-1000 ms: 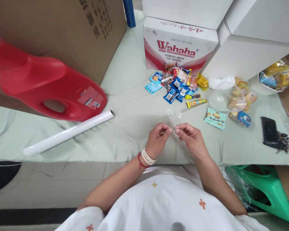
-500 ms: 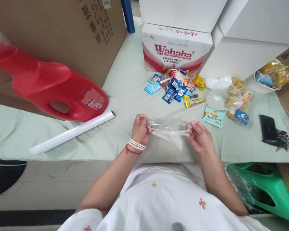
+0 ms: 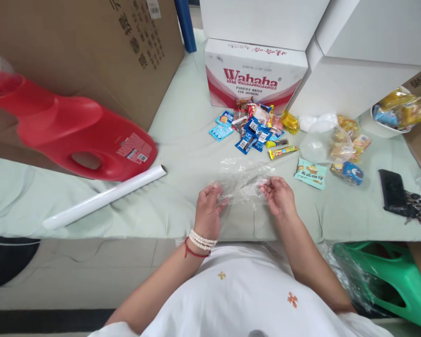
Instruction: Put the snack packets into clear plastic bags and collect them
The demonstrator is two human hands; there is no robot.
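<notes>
Between my two hands is a crinkled clear plastic bag, its film spread out toward the snack pile. My left hand, with a white bead bracelet and a red string at the wrist, grips the bag's left side between thumb and fingers. On the other side my right hand pinches the bag's right edge. Just beyond the bag lie several wrapped snacks in blue, red and yellow. A mint-green snack packet is to the right of my right hand.
A white tube and a large red bottle lie at left beside a cardboard box. A Wahaha carton stands behind the snacks. At right are a clear plastic cup, a filled white tub, and a black wallet with keys.
My hands have come closer together, the right one moving left. The plastic bag, stretched taut before, is now slack and crumpled, with its film pointing away from me.
</notes>
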